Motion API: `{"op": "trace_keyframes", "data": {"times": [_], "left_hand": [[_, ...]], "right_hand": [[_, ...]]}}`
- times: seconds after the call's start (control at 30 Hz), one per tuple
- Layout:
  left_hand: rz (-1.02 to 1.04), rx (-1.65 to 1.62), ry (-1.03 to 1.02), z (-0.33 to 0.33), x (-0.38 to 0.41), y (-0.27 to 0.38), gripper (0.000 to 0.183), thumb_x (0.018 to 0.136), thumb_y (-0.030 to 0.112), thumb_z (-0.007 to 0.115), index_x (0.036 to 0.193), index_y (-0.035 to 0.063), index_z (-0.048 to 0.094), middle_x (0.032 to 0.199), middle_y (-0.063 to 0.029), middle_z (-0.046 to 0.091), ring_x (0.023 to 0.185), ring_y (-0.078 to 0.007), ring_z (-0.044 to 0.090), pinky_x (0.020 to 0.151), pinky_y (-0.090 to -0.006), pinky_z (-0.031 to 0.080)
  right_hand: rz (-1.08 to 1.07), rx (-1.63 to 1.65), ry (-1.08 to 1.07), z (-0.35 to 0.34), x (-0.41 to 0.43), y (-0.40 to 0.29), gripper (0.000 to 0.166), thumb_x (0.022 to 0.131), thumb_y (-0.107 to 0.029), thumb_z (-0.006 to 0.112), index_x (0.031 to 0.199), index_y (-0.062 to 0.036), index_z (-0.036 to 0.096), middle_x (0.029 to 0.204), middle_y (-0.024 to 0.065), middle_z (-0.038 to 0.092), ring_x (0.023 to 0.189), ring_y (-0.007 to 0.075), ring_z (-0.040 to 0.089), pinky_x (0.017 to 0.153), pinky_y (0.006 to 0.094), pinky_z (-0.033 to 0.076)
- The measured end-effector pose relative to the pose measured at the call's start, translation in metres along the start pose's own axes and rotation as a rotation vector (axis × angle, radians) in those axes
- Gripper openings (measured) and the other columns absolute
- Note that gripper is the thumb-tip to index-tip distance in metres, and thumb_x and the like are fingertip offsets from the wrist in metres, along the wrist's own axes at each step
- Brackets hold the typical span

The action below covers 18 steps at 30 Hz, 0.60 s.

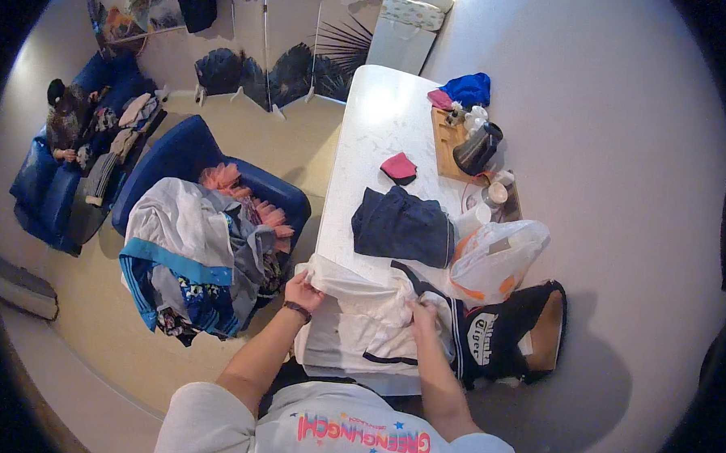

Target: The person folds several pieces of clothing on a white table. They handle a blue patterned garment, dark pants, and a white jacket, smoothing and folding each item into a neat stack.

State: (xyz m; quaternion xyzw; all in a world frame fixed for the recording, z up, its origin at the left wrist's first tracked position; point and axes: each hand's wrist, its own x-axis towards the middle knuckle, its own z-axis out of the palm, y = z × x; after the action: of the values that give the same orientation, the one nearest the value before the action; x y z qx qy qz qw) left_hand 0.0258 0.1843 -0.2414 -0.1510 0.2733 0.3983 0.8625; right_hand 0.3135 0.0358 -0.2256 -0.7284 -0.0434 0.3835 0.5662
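Note:
A white garment with dark trim (364, 333) lies spread over the near end of the white table (367, 123). At its upper left corner, my left hand (304, 292) pinches the cloth, lifted a little in a fold. My right hand (423, 317) grips the same garment farther right, near the dark striped trim; its fingertips are partly lost in the folds. A folded dark navy garment (402, 225) lies just beyond the white one. To the right of my right hand is a black garment with white lettering (491, 347), beside an open box (547, 331).
Left of the table, a blue chair (190, 137) bears a heap of clothes (181, 218). A plastic bag (498, 257), a paper cup (474, 218), a dark kettle (479, 149) and a wooden tray (442, 145) line the table's right side. A person (67, 119) sits on a blue sofa (37, 182).

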Motion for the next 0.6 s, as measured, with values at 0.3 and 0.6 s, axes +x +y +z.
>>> {"op": "trace_keyframes", "data": {"times": [0.3, 0.6], "left_hand": [[0.281, -0.012, 0.226, -0.029, -0.018, 0.025, 0.037, 0.083, 0.015, 0.049, 0.117, 0.0021, 0.051, 0.118, -0.014, 0.057, 0.11, -0.0331, 0.054, 0.093, -0.0485, 0.043], [0.242, -0.04, 0.271, -0.089, -0.029, 0.012, 0.032, 0.092, 0.013, 0.045, 0.121, -0.0011, 0.047, 0.121, -0.0151, 0.053, 0.107, -0.0327, 0.054, 0.094, -0.0456, 0.044]], "right_hand": [[0.158, 1.045, -0.023, -0.033, 0.014, -0.041, 0.035, 0.086, -0.026, 0.054, 0.115, -0.0065, 0.055, 0.114, 0.008, 0.058, 0.109, 0.0274, 0.054, 0.096, 0.0452, 0.043], [0.183, 0.805, -0.193, -0.028, 0.029, 0.0, 0.039, 0.088, -0.02, 0.057, 0.125, -0.0079, 0.049, 0.127, 0.0115, 0.052, 0.118, 0.0311, 0.048, 0.1, 0.0493, 0.038]]}}
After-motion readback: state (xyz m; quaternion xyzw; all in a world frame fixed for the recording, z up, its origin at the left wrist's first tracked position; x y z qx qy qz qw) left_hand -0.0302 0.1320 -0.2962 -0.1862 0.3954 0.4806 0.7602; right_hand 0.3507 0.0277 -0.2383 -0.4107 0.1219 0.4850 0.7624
